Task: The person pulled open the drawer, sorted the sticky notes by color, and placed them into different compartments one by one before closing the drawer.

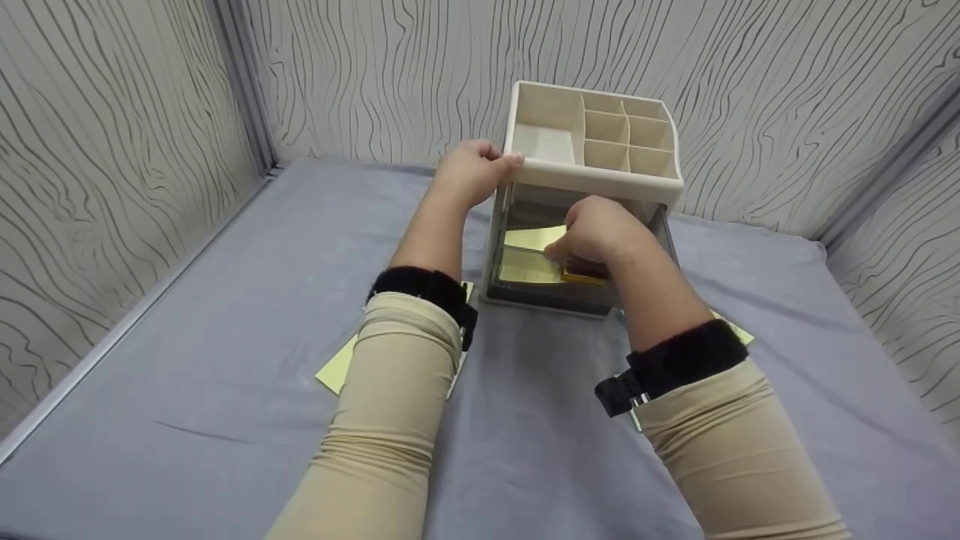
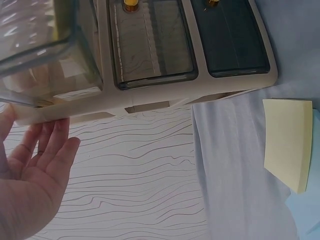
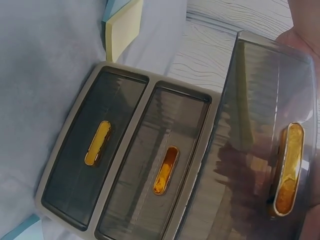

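Observation:
A cream desktop drawer organizer [image 1: 600, 176] stands at the back of the cloth, its top tray divided into compartments. Its top smoky see-through drawer [image 3: 225, 150] is pulled out, with an orange-yellow handle [image 3: 289, 170]. My left hand [image 1: 480, 172] grips the organizer's upper left corner, thumb on the front rim and fingers along the side. Inside the drawer is my right hand [image 1: 604, 232], seen partly through the tinted front. Yellow sticky notes [image 1: 534, 238] lie at the drawer's left side, close to its fingertips. Whether those fingers hold anything is hidden.
Two lower drawers, a middle one [image 3: 160, 165] and a bottom one [image 3: 95, 145], are closed. A pale yellow sticky-note pad [image 2: 287, 142] with light blue paper [image 2: 305, 210] lies on the cloth left of the organizer. More yellow paper [image 1: 735, 330] shows beyond the right forearm.

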{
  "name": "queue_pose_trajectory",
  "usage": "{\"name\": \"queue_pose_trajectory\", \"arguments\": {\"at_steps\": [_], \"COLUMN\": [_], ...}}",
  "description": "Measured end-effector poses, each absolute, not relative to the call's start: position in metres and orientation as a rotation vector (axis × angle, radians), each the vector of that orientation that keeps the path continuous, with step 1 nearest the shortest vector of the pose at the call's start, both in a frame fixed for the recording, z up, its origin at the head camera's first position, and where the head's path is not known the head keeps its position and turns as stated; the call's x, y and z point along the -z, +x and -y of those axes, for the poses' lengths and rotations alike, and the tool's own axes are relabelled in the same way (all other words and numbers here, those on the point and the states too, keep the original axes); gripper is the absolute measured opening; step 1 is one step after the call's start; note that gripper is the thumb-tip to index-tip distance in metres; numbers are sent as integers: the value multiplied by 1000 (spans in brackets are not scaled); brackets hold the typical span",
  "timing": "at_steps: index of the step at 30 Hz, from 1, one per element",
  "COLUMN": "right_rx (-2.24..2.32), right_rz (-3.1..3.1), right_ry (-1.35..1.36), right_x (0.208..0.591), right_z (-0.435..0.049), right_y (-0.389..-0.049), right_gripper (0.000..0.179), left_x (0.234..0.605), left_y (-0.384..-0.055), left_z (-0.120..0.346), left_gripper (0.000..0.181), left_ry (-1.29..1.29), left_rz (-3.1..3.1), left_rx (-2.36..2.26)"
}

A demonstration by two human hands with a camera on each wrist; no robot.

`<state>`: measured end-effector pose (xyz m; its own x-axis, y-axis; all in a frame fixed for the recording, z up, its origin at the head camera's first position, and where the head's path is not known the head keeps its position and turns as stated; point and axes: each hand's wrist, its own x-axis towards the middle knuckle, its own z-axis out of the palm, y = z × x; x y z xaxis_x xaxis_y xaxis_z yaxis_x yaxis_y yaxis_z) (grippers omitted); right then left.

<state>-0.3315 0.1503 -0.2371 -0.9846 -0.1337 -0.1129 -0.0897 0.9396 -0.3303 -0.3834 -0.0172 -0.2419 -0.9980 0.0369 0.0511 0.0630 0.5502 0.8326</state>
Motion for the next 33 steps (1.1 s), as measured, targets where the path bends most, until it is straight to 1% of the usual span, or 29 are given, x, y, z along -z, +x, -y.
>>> {"name": "queue_pose_trajectory", "arguments": {"at_steps": [10, 14, 16, 25, 33], "right_rx": [426, 379, 372, 454, 578], "right_rz": [-2932, -2907, -2891, -2882, -2898], "right_ry": [-232, -250, -253, -162, -227], "right_x": [238, 238, 237, 236, 230], "right_z": [-149, -149, -149, -152, -161], "right_y": [-333, -333, -332, -330, -326], "right_gripper": [39, 30, 30, 42, 34], "left_x": [241, 241, 241, 242, 241], "left_y": [-383, -383, -384, -385, -385], "left_z": [18, 18, 18, 17, 19], "left_gripper": [33, 33, 34, 35, 35], "left_ry": [-91, -103, -109, -92, -100], "left_rz": [2739, 2748, 2759, 2755, 2763], "left_rx": [1489, 1481, 1476, 1515, 1505]}}
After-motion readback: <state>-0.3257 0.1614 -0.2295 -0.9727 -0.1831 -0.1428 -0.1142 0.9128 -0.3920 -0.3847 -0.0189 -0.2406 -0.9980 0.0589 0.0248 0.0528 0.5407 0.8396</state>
